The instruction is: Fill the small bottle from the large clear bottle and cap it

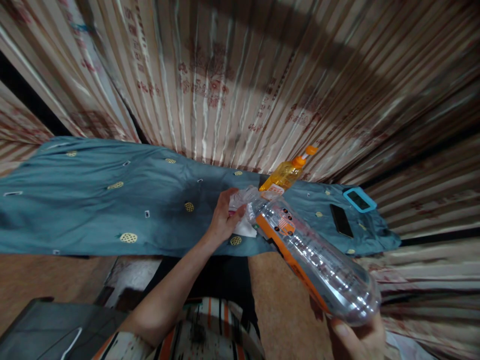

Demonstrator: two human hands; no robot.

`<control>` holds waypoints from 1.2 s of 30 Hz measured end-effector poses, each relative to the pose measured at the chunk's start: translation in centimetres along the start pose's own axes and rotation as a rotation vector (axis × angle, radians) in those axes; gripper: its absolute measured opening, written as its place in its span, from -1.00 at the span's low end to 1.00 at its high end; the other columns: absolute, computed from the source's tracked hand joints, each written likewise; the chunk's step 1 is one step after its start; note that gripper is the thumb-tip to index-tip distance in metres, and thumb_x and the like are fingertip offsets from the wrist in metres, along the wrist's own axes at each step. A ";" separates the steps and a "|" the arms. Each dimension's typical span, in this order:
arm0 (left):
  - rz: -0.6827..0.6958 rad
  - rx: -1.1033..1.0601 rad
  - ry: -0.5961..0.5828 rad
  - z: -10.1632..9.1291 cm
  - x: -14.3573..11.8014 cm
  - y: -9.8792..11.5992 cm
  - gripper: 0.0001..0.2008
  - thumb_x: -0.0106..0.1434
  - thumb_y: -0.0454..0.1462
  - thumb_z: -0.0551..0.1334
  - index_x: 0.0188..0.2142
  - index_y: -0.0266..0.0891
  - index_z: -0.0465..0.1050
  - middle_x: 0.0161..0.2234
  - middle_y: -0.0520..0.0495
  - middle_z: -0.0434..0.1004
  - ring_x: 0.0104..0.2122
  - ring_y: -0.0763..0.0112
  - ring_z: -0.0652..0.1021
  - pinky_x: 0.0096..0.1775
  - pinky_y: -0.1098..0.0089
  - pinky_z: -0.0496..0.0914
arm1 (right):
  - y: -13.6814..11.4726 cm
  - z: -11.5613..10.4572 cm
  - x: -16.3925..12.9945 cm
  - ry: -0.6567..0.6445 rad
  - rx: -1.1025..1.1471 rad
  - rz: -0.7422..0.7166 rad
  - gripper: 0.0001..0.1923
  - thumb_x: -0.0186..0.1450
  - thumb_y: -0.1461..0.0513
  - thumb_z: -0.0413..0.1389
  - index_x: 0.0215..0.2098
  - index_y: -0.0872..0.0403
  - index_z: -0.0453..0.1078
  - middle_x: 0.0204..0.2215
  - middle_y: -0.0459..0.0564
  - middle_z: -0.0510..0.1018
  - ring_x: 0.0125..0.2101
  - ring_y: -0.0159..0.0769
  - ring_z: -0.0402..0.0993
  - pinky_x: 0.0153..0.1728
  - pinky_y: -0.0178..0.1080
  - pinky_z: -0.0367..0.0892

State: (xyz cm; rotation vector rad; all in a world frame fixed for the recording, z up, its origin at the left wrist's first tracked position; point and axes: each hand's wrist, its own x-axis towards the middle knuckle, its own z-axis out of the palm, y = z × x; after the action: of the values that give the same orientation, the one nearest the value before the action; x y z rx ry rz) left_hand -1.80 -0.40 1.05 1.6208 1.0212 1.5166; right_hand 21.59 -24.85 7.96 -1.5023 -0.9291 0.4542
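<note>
The right hand (358,337) cups the clear bottle (315,255) by its base, long axis slanting away toward the left hand (225,215), whose grip pinches white tissue (245,227) at its mouth.

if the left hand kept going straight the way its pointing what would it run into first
The left hand points up and to the right, fingers already on the white cloth at the mouth of the clear plastic bottle. Going on, it would probably press into that bottle's neck first; the orange bottle lies beyond, though depth is unclear.
</note>
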 end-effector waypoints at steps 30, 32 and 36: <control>-0.052 -0.026 -0.012 -0.1 0.0 0.4 -0.51 0.40 -0.02 0.39 0.20 -0.16 0.44 0.09 -0.22 0.57 0.09 0.05 0.61 0.18 0.04 0.53 | -1.2 0.7 -1.0 0.019 0.059 0.093 -0.01 0.12 0.05 0.57 0.45 -0.03 0.38 0.39 0.24 0.53 -0.20 -0.05 0.69 -0.33 -0.13 0.56; -0.058 -0.023 -0.009 -0.1 0.0 0.4 -0.51 0.40 -0.01 0.39 0.20 -0.16 0.44 0.08 -0.21 0.57 0.09 0.06 0.61 0.18 0.05 0.52 | -1.3 0.8 -1.0 0.032 0.097 0.113 0.01 0.08 0.08 0.59 0.44 -0.03 0.40 0.37 0.25 0.55 -0.27 -0.11 0.66 -0.37 -0.14 0.56; -0.052 -0.034 -0.008 0.0 -0.1 0.2 -0.50 0.40 -0.02 0.38 0.21 -0.17 0.42 0.09 -0.23 0.57 0.10 0.04 0.61 0.20 0.03 0.52 | -1.2 0.9 -1.0 0.092 0.033 0.066 0.02 -0.01 0.06 0.62 0.38 0.02 0.47 0.40 0.25 0.52 -0.02 0.04 0.68 -0.25 -0.15 0.59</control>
State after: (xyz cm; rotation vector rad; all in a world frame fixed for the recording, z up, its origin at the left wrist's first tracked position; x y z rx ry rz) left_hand -1.78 -0.54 1.19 1.5641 1.0202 1.4844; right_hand 20.01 -25.12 8.73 -1.5142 -0.7989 0.4425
